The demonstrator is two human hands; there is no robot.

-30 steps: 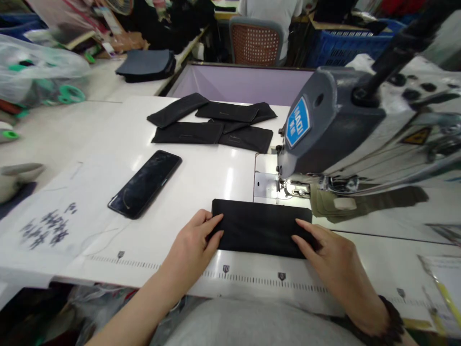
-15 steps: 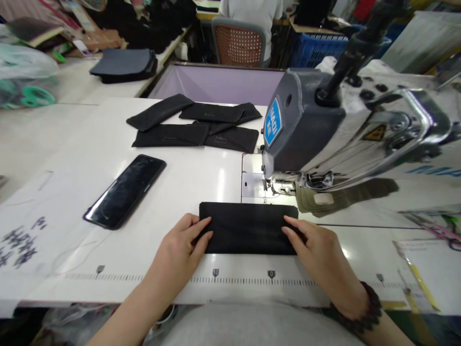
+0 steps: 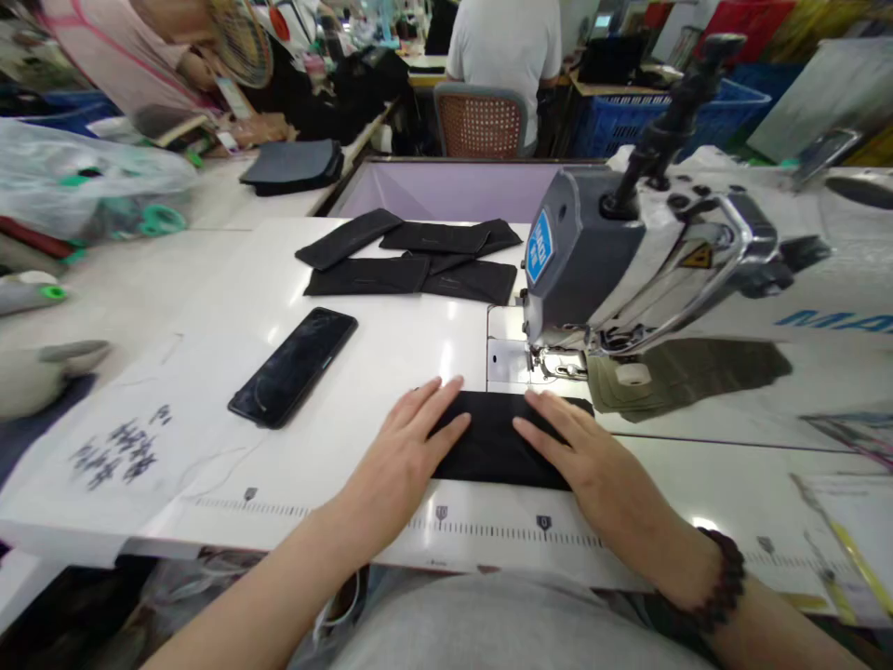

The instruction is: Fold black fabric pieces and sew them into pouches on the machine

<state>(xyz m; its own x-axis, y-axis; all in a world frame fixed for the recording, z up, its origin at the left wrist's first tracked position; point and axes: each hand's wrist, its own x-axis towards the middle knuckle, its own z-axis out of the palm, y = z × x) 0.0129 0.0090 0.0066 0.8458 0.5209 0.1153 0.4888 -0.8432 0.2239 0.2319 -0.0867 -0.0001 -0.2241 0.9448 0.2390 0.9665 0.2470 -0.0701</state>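
Note:
A flat black fabric piece [image 3: 499,437], oblong in shape, lies on the white sewing table in front of the sewing machine [image 3: 586,251]. My left hand [image 3: 411,447] rests over its left end, fingers stretched out and slightly apart. On the right part of the cloth, my right hand [image 3: 582,442] lies with its fingers extended too. Neither hand grips the cloth; both press on it from above. The presser foot [image 3: 537,358] is just beyond the fabric's far edge. Parts of both ends of the piece are hidden under my hands.
Several similar black pieces [image 3: 369,276] lie at the back of the table. A phone [image 3: 293,368] is at left. Olive fabric pieces [image 3: 684,377] sit under the machine arm. A printed ruler [image 3: 488,530] runs along the front edge. Two people work beyond.
My hands have gone from pinching the fabric's two ends to lying flat on it, closer together. The camera view has shifted, so the table's things appear further right.

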